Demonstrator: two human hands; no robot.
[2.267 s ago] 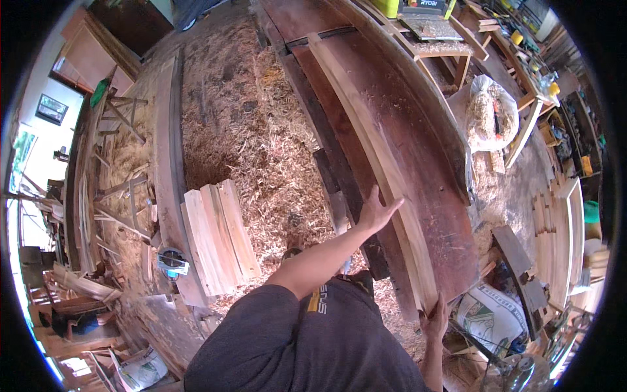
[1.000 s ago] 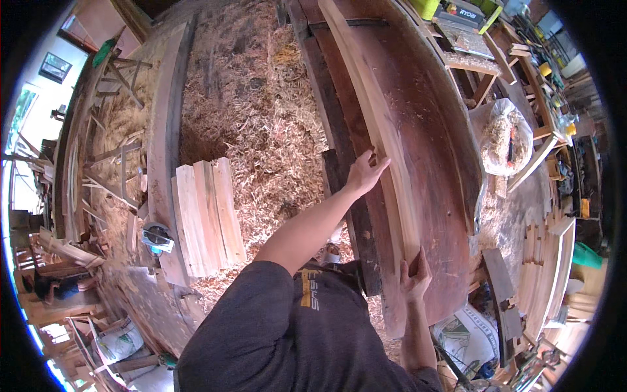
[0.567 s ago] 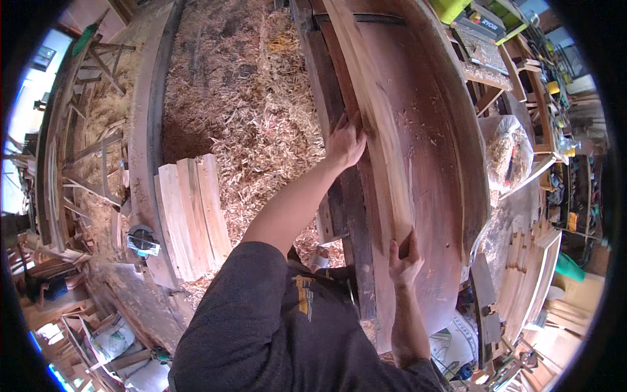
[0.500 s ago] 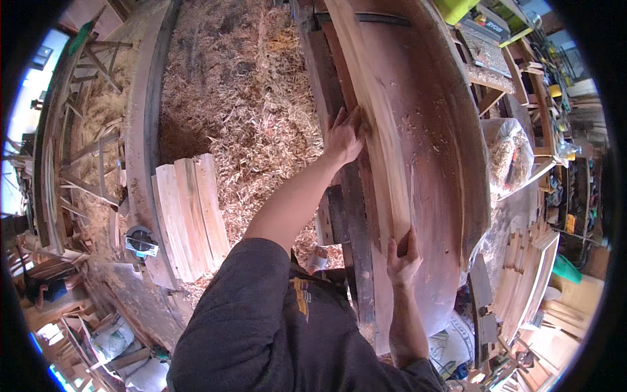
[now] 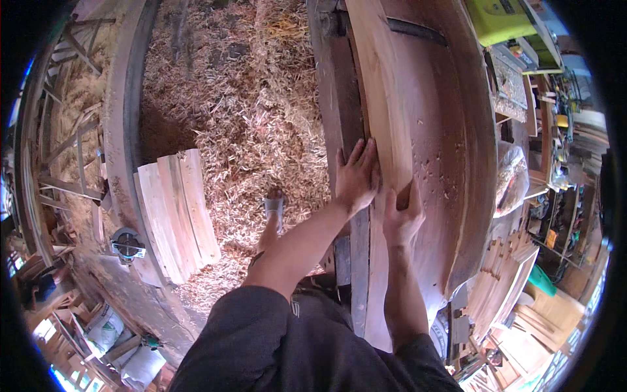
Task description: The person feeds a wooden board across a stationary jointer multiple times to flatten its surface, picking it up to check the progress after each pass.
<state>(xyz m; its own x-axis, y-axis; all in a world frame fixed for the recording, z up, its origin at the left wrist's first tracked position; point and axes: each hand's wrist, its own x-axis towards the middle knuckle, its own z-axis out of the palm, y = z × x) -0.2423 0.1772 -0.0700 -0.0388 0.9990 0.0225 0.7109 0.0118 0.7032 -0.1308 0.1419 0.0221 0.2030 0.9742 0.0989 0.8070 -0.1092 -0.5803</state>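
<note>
A long, pale wooden plank (image 5: 385, 98) lies lengthwise on a reddish-brown work surface (image 5: 434, 150), running away from me. My right hand (image 5: 401, 219) grips the plank's near end, thumb to the left and fingers at the right. Against the plank's left edge rests my left hand (image 5: 357, 176), its fingers stretched out and slightly spread. The plank's far end runs out of view at the top. A dark slot (image 5: 418, 31) crosses the surface beside the plank's far part, and a dark wooden rail (image 5: 345, 98) runs along its left.
Wood shavings (image 5: 241, 130) cover the floor at left. Several pale boards (image 5: 176, 215) lean together beside a long bench, near a round dark tool (image 5: 127, 245). At right stand a clear bag (image 5: 511, 179) and stacked boards (image 5: 499, 274). My foot (image 5: 274, 206) is among the shavings.
The plank has slid away from me with my right hand at its end. My left hand now sits nearer my right hand, along the plank's edge. My foot shows farther forward.
</note>
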